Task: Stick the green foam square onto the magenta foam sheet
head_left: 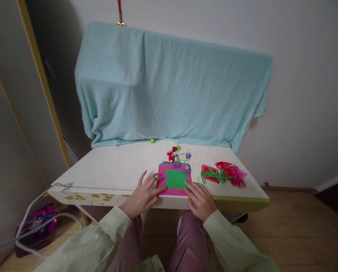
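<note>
A green sheet (175, 178) lies on a larger pink sheet (162, 173) at the front edge of the table, with edges of other coloured sheets showing behind. My left hand (142, 194) rests at the pink sheet's left side, fingers spread, thumb near the green sheet's lower left corner. On the right side, my right hand (199, 198) lies with fingers stretched out, fingertips touching the green sheet's lower right corner. A small purple craft punch (187, 169) stands at the pink sheet's upper right. Several red, green and purple punches, including another purple punch (188, 155), sit just behind.
Punched red and pink scraps (237, 174) and green strips (214, 173) lie on the right of the white table (112, 166). A light blue cloth (180, 90) covers something at the back. A white cable (30, 211) hangs off the left edge.
</note>
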A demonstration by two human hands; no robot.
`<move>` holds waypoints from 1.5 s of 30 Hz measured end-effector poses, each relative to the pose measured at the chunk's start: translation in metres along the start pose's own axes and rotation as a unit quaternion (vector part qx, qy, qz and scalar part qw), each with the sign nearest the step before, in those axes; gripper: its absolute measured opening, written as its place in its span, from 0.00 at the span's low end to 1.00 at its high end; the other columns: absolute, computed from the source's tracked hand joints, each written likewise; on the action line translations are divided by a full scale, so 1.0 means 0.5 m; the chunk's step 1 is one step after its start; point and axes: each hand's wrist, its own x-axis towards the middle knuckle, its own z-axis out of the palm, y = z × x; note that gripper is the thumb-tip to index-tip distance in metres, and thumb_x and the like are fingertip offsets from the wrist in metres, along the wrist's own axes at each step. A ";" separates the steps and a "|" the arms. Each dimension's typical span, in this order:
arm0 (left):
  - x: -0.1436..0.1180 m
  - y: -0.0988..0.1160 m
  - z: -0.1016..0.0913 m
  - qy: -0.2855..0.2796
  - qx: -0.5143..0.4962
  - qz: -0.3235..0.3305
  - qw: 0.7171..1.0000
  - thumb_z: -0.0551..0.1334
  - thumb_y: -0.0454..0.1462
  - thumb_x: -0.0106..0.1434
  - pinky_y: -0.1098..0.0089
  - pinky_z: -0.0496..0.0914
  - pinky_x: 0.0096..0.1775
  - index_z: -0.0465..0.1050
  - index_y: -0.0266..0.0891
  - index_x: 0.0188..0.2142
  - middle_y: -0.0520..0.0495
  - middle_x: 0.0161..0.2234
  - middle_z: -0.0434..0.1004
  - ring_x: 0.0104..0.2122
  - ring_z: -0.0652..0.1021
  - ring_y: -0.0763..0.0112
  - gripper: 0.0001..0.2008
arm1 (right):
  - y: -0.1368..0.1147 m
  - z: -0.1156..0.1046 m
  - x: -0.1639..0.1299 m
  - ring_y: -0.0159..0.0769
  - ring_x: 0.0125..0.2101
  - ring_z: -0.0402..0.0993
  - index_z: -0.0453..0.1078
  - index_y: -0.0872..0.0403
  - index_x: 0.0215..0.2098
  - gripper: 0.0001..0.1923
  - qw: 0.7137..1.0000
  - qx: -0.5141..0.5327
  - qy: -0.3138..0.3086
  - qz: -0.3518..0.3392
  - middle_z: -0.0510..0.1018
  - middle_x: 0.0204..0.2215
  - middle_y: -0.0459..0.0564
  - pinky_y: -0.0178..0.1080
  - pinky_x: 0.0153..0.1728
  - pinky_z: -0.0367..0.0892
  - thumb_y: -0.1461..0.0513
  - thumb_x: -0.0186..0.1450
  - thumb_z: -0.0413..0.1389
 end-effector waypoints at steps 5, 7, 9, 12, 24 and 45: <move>-0.004 0.002 0.014 0.015 0.004 -0.010 1.000 0.55 0.33 0.60 0.40 0.38 0.61 0.65 0.52 0.57 0.45 0.55 0.64 0.60 0.58 0.55 0.26 | 0.011 0.000 -0.025 0.45 0.52 0.67 0.69 0.55 0.51 0.20 1.000 -0.003 0.006 0.024 0.72 0.52 0.56 0.52 0.54 0.64 0.69 0.61 0.50; -0.004 0.010 0.014 0.028 0.006 -0.021 0.999 0.55 0.34 0.61 0.41 0.39 0.61 0.66 0.51 0.56 0.44 0.54 0.64 0.60 0.58 0.55 0.24 | 0.006 0.007 -0.028 0.44 0.50 0.69 0.69 0.56 0.51 0.20 0.999 -0.003 0.016 0.033 0.75 0.49 0.56 0.52 0.53 0.65 0.69 0.61 0.50; 0.001 0.024 0.014 0.054 0.000 -0.038 0.998 0.56 0.37 0.62 0.42 0.39 0.62 0.69 0.49 0.53 0.43 0.52 0.66 0.59 0.59 0.55 0.20 | 0.000 0.014 -0.029 0.44 0.48 0.70 0.70 0.56 0.50 0.19 0.999 -0.004 0.030 0.040 0.76 0.46 0.57 0.51 0.51 0.67 0.69 0.61 0.50; 0.022 0.060 0.017 0.104 -0.010 -0.080 0.991 0.56 0.40 0.63 0.43 0.40 0.62 0.73 0.46 0.47 0.43 0.51 0.67 0.58 0.62 0.56 0.14 | -0.008 0.018 -0.027 0.44 0.47 0.71 0.71 0.55 0.48 0.17 0.998 -0.002 0.046 0.053 0.77 0.44 0.57 0.50 0.49 0.69 0.68 0.62 0.50; 0.052 0.110 0.055 0.055 0.007 -0.042 0.998 0.56 0.42 0.63 0.43 0.41 0.62 0.68 0.47 0.54 0.43 0.61 0.57 0.63 0.53 0.52 0.19 | -0.013 0.017 -0.025 0.44 0.46 0.70 0.70 0.56 0.48 0.16 0.996 0.008 0.044 0.073 0.76 0.43 0.57 0.49 0.48 0.68 0.68 0.63 0.50; -0.029 0.042 0.033 0.066 0.020 -0.068 0.995 0.55 0.35 0.63 0.44 0.44 0.63 0.65 0.47 0.55 0.44 0.58 0.61 0.63 0.54 0.56 0.20 | -0.064 0.029 0.030 0.47 0.51 0.64 0.65 0.51 0.57 0.23 0.998 -0.002 -0.015 0.056 0.71 0.51 0.56 0.51 0.52 0.61 0.64 0.63 0.52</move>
